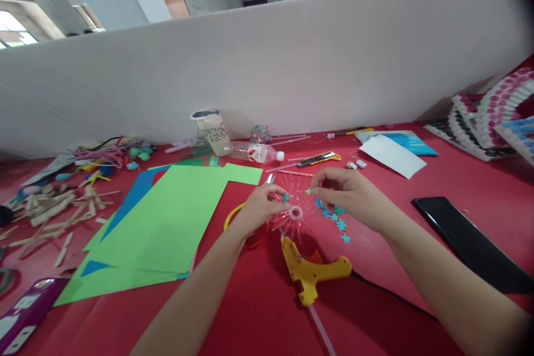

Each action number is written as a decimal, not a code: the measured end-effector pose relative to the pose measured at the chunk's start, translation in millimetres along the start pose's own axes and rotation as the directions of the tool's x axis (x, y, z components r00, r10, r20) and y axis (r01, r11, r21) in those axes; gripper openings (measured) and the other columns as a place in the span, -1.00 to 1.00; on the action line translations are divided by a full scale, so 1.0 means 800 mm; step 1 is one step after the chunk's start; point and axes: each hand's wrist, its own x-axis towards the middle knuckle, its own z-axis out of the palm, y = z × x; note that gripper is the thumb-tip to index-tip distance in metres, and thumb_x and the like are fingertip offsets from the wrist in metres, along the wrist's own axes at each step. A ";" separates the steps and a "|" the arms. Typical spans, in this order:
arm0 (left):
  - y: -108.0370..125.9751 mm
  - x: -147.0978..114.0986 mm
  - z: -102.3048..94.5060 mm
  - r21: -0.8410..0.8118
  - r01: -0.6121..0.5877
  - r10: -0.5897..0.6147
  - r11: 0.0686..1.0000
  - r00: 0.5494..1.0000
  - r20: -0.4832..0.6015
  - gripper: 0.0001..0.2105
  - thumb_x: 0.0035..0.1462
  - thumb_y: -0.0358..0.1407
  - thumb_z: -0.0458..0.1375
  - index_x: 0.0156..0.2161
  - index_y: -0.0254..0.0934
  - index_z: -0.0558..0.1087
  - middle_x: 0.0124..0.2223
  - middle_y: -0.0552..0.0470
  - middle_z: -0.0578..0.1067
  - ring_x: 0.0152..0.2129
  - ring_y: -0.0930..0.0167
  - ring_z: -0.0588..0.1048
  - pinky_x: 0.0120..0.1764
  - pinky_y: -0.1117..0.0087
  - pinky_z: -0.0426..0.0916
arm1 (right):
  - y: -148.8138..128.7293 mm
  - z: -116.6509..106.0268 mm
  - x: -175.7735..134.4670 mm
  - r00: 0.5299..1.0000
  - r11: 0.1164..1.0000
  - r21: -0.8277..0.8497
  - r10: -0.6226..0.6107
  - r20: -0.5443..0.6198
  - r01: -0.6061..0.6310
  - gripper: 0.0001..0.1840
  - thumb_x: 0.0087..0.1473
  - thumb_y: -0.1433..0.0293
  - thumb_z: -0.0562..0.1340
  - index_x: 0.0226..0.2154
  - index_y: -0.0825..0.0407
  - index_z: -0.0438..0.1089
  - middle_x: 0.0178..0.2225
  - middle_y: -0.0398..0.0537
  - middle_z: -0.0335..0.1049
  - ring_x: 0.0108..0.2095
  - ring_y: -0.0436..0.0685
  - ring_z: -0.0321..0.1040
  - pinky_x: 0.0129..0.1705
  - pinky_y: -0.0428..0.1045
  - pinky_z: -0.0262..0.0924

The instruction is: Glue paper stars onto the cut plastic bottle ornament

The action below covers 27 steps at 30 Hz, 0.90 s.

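Observation:
My left hand [263, 204] is closed in a pinch, with a blue paper star [286, 198] between thumb and forefinger; whether it also grips a plastic strip I cannot tell. A small green paper star [308, 191] is pinched in the fingertips of my right hand [342, 188]. Between and below both hands lies a clear plastic bottle top cut into spread strips [296, 212], its round neck facing up. Loose blue stars [341, 225] lie under my right hand. Scissors [233, 216] with yellow and red handles are partly hidden beneath my left hand.
A yellow glue gun [314, 273] lies in front, its cable running right. Green paper sheets [175, 222] spread at left, near wooden sticks [58, 208]. Behind are a cup [214, 134], a plastic bottle [254, 152] and a utility knife [319, 159]. A black phone [467, 239] lies right.

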 end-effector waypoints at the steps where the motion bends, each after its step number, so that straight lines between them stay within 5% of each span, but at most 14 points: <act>1: -0.001 0.000 0.002 -0.020 0.014 -0.013 1.000 1.000 0.017 -0.77 -0.15 -0.35 0.24 -0.28 -0.31 0.45 -0.62 0.23 0.26 -0.75 0.61 0.13 -0.63 0.53 0.01 | 0.000 0.004 0.001 0.999 0.999 0.015 0.029 0.037 -0.030 -0.88 0.02 0.31 0.18 -0.42 0.02 0.35 -0.64 -0.24 0.25 -0.62 -0.05 0.20 -0.56 -0.12 0.10; 11: 0.003 -0.003 0.013 -0.332 0.052 0.008 0.942 0.985 0.175 -0.86 -0.07 -0.35 0.23 -0.35 -0.34 0.43 -0.51 0.10 0.40 -0.65 0.55 0.34 -0.55 0.50 0.24 | 0.033 0.017 0.012 0.992 0.986 0.124 0.105 0.065 -0.113 -0.90 0.00 0.35 0.17 -0.45 0.04 0.31 -0.67 -0.24 0.26 -0.67 -0.07 0.21 -0.60 -0.14 0.14; 17: 0.004 -0.006 0.019 -0.304 0.028 0.029 0.952 0.983 0.181 -0.87 -0.04 -0.34 0.22 -0.34 -0.33 0.42 -0.55 0.14 0.39 -0.68 0.57 0.32 -0.54 0.50 0.25 | 0.035 0.014 0.013 0.987 0.962 0.227 0.131 0.095 -0.150 -0.92 -0.03 0.37 0.19 -0.47 0.05 0.31 -0.54 -0.16 0.37 -0.65 -0.10 0.17 -0.60 -0.14 0.11; 27: -0.001 -0.008 0.028 -0.275 0.020 0.020 0.961 0.990 0.141 -0.79 -0.10 -0.27 0.29 -0.34 -0.29 0.41 -0.55 0.18 0.37 -0.71 0.59 0.26 -0.59 0.52 0.19 | 0.035 0.021 0.012 0.974 0.960 0.189 0.183 0.133 -0.206 -0.92 -0.08 0.39 0.18 -0.51 0.05 0.34 -0.70 -0.29 0.14 -0.68 -0.12 0.03 -0.63 -0.15 -0.05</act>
